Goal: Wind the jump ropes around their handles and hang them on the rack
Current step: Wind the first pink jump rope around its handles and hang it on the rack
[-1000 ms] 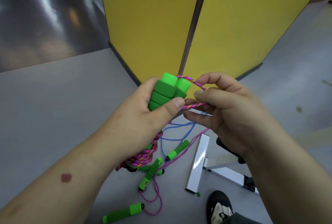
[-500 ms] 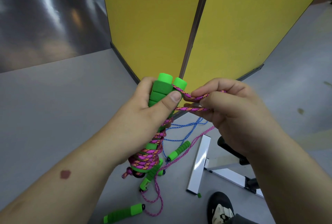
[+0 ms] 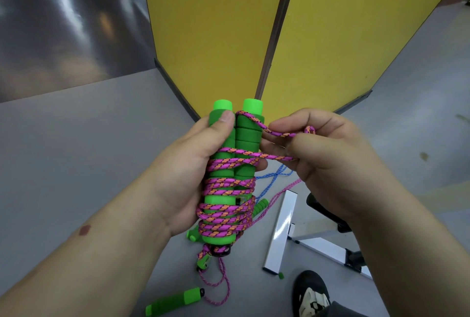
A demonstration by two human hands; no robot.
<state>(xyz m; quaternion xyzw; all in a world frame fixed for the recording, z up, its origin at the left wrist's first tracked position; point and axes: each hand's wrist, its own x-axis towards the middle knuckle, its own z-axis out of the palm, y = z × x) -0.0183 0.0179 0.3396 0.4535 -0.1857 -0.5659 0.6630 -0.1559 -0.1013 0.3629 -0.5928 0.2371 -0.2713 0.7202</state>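
Observation:
My left hand grips two green foam handles held upright side by side, thumb pressed near the top of the left one. A pink-and-orange rope is wound many times around their lower and middle parts. My right hand pinches a loop of that same rope just right of the handles; one strand crosses the top of the right handle.
On the grey floor below lie more ropes: a green handle with thin pink cord, a blue cord and another green handle. A white rack base lies at lower right beside a shoe. Yellow panels stand ahead.
The handles have been tilted upright and raised, which shows the wound coils. My right hand has drawn the rope loop out to the right, across the top of the right handle.

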